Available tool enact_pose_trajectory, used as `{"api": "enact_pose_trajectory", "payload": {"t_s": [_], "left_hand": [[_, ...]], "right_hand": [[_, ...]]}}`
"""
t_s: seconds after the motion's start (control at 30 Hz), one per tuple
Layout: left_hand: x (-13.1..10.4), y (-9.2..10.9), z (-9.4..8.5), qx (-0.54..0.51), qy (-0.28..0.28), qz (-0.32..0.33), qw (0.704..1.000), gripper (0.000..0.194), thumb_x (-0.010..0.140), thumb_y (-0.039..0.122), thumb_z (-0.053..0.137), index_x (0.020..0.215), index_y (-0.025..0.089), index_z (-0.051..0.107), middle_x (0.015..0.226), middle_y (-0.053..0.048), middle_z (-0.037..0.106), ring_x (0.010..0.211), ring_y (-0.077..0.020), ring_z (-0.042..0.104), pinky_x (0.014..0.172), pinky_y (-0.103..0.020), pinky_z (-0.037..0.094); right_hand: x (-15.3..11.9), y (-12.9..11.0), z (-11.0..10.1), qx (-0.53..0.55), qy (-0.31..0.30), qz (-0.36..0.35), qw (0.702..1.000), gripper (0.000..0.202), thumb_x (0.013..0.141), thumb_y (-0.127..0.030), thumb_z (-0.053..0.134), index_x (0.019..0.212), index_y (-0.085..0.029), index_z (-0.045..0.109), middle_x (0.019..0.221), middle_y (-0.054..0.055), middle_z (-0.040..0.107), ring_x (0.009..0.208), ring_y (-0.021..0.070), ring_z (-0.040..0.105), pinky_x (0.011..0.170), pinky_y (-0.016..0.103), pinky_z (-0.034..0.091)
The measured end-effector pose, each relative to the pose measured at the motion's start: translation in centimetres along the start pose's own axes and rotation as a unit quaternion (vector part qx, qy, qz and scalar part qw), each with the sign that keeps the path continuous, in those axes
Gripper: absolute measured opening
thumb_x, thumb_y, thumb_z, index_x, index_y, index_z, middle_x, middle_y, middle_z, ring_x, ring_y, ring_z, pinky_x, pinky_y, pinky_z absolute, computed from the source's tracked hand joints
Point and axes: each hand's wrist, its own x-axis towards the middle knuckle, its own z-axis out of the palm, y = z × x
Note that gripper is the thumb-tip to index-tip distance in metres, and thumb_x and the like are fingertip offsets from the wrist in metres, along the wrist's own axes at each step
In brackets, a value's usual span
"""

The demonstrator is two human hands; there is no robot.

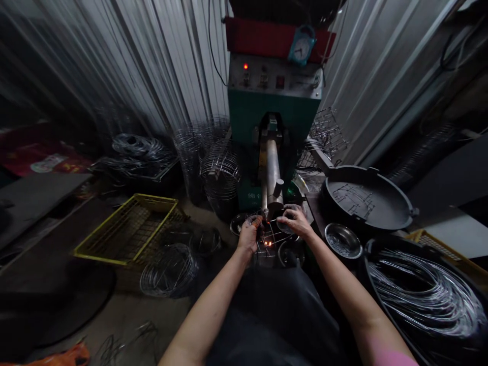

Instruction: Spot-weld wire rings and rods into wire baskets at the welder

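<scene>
My left hand (249, 233) is closed at the left edge of a thin wire frame (281, 237), close to the tip of a spot welder (273, 162). On the other side, my right hand (296, 221) pinches a short metal wire (273, 220), its end reaching toward the welder's tip. A small red glow shows at the tip, and bright orange sparks (268, 243) show lower down at the frame. Dim light and the fingers hide much of the frame.
Right of me are a large black pan (369, 219), a small metal bowl (356, 250) with wire pieces, and a tub of wire coils (430, 290). At left lie a yellow basket (102, 261) and wire rings (170, 269). Stacked wire hoops (219, 165) stand beside the machine.
</scene>
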Motion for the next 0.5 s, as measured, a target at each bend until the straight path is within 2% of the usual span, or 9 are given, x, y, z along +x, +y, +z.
{"api": "enact_pose_trajectory", "payload": {"t_s": [0.1, 0.2, 0.27, 0.37, 0.43, 0.5], "left_hand": [[-0.3, 0.0, -0.1, -0.003, -0.015, 0.001, 1.000, 0.039, 0.052, 0.038, 0.073, 0.076, 0.016, 0.051, 0.047, 0.007, 0.047, 0.036, -0.0048, 0.039, 0.035, -0.016, 0.025], [-1.7, -0.1, -1.2, 0.000, -0.032, -0.002, 0.999, 0.043, 0.051, 0.040, 0.073, 0.081, 0.016, 0.052, 0.047, 0.008, 0.047, 0.036, -0.0046, 0.039, 0.035, -0.016, 0.027], [-3.2, -0.3, -2.8, -0.005, -0.038, -0.014, 0.999, 0.044, 0.053, 0.039, 0.073, 0.083, 0.017, 0.051, 0.046, 0.008, 0.045, 0.035, -0.0040, 0.037, 0.035, -0.016, 0.027], [-6.1, -0.3, -6.1, -0.060, -0.058, -0.040, 0.996, 0.036, 0.056, 0.036, 0.073, 0.077, 0.017, 0.050, 0.045, 0.010, 0.040, 0.034, -0.0020, 0.031, 0.033, -0.013, 0.024], [-7.9, -0.1, -8.4, -0.124, -0.078, -0.052, 0.988, 0.033, 0.057, 0.033, 0.074, 0.071, 0.016, 0.050, 0.044, 0.010, 0.036, 0.035, -0.0012, 0.029, 0.032, -0.012, 0.021], [-9.4, 0.1, -10.3, -0.176, -0.096, -0.049, 0.978, 0.031, 0.057, 0.032, 0.074, 0.069, 0.015, 0.052, 0.044, 0.009, 0.034, 0.035, -0.0011, 0.030, 0.031, -0.011, 0.021]], "right_hand": [[-0.6, -0.7, -0.1, -0.008, 0.016, -0.018, 1.000, 0.029, 0.068, -0.048, 0.060, 0.057, -0.020, 0.059, 0.099, 0.004, 0.057, 0.102, 0.0234, 0.043, 0.087, 0.038, 0.030], [-2.5, -1.9, -0.4, -0.059, 0.034, -0.047, 0.997, 0.025, 0.067, -0.045, 0.063, 0.061, -0.021, 0.060, 0.100, 0.005, 0.059, 0.104, 0.0254, 0.043, 0.088, 0.042, 0.030], [-4.4, -2.6, -1.1, -0.080, 0.023, -0.088, 0.993, 0.020, 0.069, -0.041, 0.063, 0.075, -0.022, 0.062, 0.102, 0.005, 0.059, 0.104, 0.0252, 0.044, 0.088, 0.043, 0.029], [-7.3, -3.4, -3.3, -0.062, -0.020, -0.141, 0.988, 0.036, 0.072, -0.035, 0.060, 0.105, -0.022, 0.053, 0.106, 0.007, 0.057, 0.102, 0.0225, 0.049, 0.089, 0.042, 0.031], [-9.0, -3.9, -5.1, -0.018, -0.053, -0.129, 0.990, 0.039, 0.074, -0.034, 0.058, 0.110, -0.022, 0.050, 0.102, 0.006, 0.059, 0.094, 0.0205, 0.054, 0.084, 0.037, 0.038], [-10.3, -4.9, -6.5, 0.022, -0.090, -0.100, 0.991, 0.031, 0.075, -0.037, 0.056, 0.101, -0.021, 0.054, 0.089, 0.005, 0.062, 0.081, 0.0184, 0.058, 0.073, 0.031, 0.043]]}}
